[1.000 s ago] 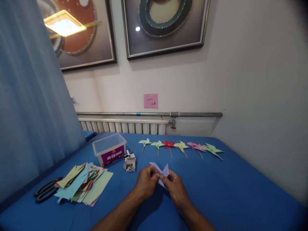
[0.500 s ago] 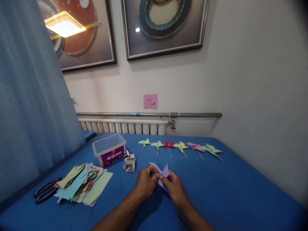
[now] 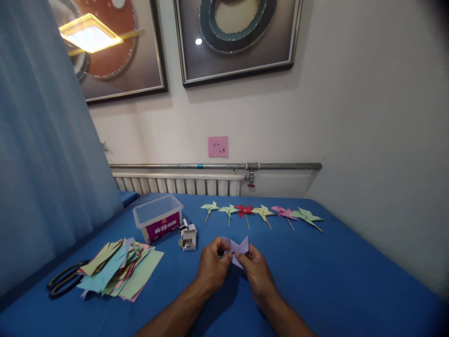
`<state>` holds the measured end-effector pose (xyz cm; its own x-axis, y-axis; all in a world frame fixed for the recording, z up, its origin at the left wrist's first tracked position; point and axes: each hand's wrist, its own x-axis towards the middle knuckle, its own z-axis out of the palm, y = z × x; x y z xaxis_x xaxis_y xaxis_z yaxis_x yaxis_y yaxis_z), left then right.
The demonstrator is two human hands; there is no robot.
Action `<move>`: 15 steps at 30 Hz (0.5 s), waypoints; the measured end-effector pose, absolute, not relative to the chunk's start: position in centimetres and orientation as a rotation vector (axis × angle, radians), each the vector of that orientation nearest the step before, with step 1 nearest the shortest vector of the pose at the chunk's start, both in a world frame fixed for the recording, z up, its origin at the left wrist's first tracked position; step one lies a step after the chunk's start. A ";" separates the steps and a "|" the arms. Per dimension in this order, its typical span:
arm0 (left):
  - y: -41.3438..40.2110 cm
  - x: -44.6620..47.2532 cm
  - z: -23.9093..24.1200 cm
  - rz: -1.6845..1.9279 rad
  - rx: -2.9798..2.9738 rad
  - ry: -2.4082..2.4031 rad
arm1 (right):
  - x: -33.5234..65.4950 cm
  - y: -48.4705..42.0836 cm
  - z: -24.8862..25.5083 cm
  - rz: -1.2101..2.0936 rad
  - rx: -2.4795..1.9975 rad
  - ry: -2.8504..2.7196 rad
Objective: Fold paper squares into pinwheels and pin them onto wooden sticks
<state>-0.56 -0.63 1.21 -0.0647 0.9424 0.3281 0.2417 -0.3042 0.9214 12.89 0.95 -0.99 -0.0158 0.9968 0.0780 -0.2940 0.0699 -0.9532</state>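
Note:
A folded purple paper pinwheel (image 3: 240, 246) is held between my two hands over the blue-covered table. My left hand (image 3: 213, 263) pinches it at the left, thumb near its centre. On the right side my right hand (image 3: 257, 272) grips it with thumb and fingers. No stick shows on this pinwheel. Beyond my hands lies a row of finished paper pinwheels on sticks, among them a red one (image 3: 244, 210), a pink one (image 3: 283, 212) and a green one (image 3: 307, 215). A small open box (image 3: 188, 240) with shiny metal bits stands left of my left hand.
To the left stand a clear plastic tub (image 3: 158, 217) with a purple label and a pile of coloured paper sheets (image 3: 121, 269). Black-handled scissors (image 3: 66, 279) lie partly under the pile. Behind the blue table (image 3: 333, 281) are a radiator (image 3: 175, 185) and a pipe.
The purple paper has turned between my fingers, and its right point now stands farther right. My right thumb has moved up nearer the centre. The view has shifted slightly.

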 end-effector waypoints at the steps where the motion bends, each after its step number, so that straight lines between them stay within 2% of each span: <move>1: -0.6 -0.5 1.2 1.417 1.563 1.276 | 12.9 1.0 -0.9 1.293 -0.921 -1.033; 7: 0.4 -1.1 1.5 1.538 1.110 1.228 | 13.1 1.2 -0.5 1.290 -0.915 -1.034; 15: 0.0 -1.2 1.5 1.221 0.960 0.938 | 12.9 1.0 -0.9 1.279 -0.901 -1.170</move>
